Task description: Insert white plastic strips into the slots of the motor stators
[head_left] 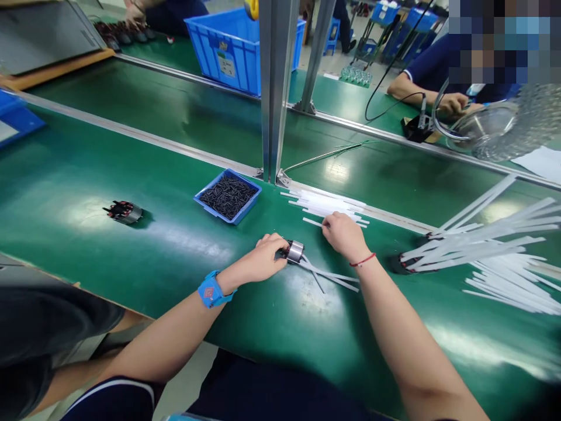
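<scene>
My left hand [265,257], with a blue watch on the wrist, is closed round a motor stator [295,251] lying on its side. Several white strips [337,278] stick out of the stator's right end toward the right. Beyond it, my right hand [344,234] pinches the nearest white strip [312,222] at the edge of a loose pile of white strips [326,203]; its fingertips are partly hidden. A second stator [125,212] lies on the green bench to the left, apart from both hands.
A blue tray [236,217] of small black pieces sits left of a metal post [274,93]. At right, a stator [403,263] bristles with white strips, beside another strip pile [517,280]. Behind stand a blue crate [197,49] and a co-worker's hand [453,104].
</scene>
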Action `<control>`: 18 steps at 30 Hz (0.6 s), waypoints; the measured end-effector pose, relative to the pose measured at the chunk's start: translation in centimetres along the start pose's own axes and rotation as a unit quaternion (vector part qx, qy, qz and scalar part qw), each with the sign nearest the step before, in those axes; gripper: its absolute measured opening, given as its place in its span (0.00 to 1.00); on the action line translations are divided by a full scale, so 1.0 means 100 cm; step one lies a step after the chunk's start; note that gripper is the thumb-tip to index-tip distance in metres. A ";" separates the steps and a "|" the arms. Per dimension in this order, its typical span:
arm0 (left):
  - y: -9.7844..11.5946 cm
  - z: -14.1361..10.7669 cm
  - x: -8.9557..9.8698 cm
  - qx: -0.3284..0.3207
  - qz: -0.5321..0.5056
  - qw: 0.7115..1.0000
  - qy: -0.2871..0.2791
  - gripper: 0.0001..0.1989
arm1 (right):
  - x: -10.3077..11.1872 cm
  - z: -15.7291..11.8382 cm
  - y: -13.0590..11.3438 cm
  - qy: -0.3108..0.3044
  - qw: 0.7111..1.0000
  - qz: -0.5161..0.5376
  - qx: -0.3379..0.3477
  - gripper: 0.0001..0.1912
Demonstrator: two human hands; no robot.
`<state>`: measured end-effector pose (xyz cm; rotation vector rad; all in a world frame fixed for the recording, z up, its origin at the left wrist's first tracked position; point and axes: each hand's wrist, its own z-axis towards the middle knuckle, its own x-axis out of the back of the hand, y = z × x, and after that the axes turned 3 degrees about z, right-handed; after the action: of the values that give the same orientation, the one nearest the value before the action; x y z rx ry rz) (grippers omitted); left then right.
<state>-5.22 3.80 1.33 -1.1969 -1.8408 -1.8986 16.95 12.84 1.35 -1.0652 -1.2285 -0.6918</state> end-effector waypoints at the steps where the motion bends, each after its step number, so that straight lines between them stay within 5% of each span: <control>1: -0.001 -0.001 0.004 -0.005 0.000 1.000 -0.015 0.14 | 0.001 0.001 0.000 -0.008 1.000 0.007 0.002 0.09; 5: -0.007 -0.003 0.021 -0.007 -0.025 0.997 -0.078 0.26 | 0.013 -0.017 -0.004 -0.043 0.997 0.070 0.010 0.06; 9: -0.012 0.000 0.026 0.007 -0.099 0.991 -0.087 0.17 | 0.023 -0.057 -0.005 -0.118 0.955 0.272 -0.015 0.11; 12: -0.008 0.002 0.022 0.045 -0.110 0.990 -0.080 0.12 | 0.023 -0.083 -0.006 -0.149 0.934 0.323 -0.041 0.14; 18: 0.003 0.001 0.015 0.063 -0.121 0.986 -0.092 0.11 | 0.008 -0.084 -0.021 -0.150 0.890 0.411 -0.124 0.14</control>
<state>-5.90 4.35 2.56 -1.1888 -2.2592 -1.8077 18.64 4.43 2.73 -1.7987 -0.8155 -0.0117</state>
